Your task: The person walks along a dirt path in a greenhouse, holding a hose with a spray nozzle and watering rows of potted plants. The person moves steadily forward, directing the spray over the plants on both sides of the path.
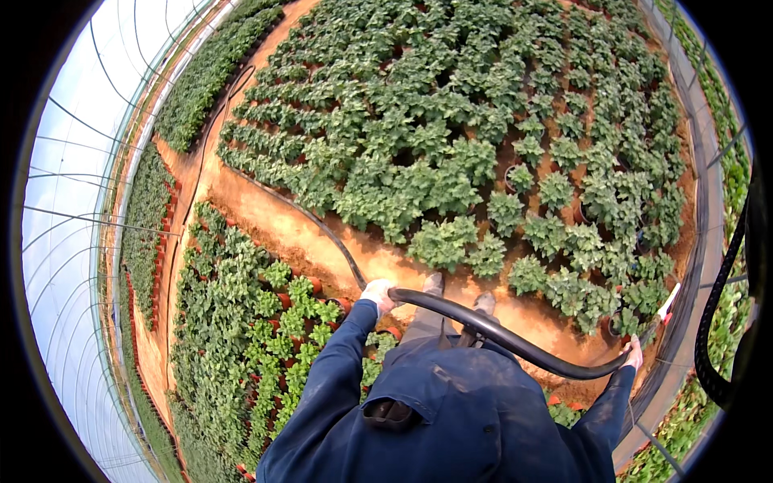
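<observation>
A thick black hose crosses in front of my body in a sagging curve. My left hand is closed around it at the left, and from there the hose runs back over the soil path. On the right, my right hand grips the hose near its far end. Beyond that hand a white and red nozzle piece points up and away, close to the potted leafy plants. Whether water comes out cannot be told.
Dense rows of potted green plants fill the ground ahead. More pots stand at the left. My shoes are on a sandy path between the blocks. Dark sheeting edges the right side; greenhouse hoops rise at the left.
</observation>
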The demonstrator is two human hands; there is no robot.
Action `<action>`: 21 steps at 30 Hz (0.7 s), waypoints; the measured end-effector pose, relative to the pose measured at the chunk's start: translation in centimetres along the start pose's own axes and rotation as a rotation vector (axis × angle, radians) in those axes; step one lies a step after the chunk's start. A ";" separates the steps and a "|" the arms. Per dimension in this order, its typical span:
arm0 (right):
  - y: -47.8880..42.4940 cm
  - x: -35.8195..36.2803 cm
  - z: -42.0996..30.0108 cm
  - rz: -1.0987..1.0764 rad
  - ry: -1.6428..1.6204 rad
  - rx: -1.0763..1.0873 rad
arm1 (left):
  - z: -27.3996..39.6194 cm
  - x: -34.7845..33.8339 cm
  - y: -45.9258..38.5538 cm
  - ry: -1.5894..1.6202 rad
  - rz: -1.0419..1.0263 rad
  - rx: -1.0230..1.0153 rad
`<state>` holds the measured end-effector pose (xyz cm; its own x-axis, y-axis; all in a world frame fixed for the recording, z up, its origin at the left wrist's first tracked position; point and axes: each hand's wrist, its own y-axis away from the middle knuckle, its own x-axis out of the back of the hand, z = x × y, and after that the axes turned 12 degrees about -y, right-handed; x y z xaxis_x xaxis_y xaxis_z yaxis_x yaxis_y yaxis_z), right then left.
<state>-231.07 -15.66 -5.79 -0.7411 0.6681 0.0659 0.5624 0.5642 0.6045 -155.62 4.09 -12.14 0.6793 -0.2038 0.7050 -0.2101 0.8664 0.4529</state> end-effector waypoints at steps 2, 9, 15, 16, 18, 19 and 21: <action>1.5 0.1 -0.9 0.023 -0.025 -0.014 | 0.7 1.0 -1.0 -0.017 -0.012 -0.001; 5.0 -3.4 -4.7 0.149 -0.017 0.045 | 0.7 0.6 -1.2 1.050 -0.070 0.480; 3.6 -2.0 -4.0 0.183 -0.039 0.144 | -3.0 0.4 -2.9 0.607 -0.057 0.214; 4.0 -2.1 -4.0 0.182 -0.044 0.155 | -2.9 0.4 -3.1 0.558 -0.059 0.183; 4.3 -2.4 -4.3 0.164 -0.045 0.158 | -2.5 0.4 -3.4 0.509 -0.067 0.151; 4.3 -2.4 -4.4 0.154 -0.043 0.161 | -2.2 0.4 -3.5 0.533 -0.064 0.178; 3.9 -2.7 -4.6 0.160 -0.070 0.175 | -2.1 0.3 -3.8 0.673 -0.051 0.292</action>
<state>-228.59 -17.45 0.00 -0.6142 0.7839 0.0910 0.7296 0.5201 0.4439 -153.11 1.73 -14.80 0.9582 0.1644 0.2342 -0.2816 0.6876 0.6692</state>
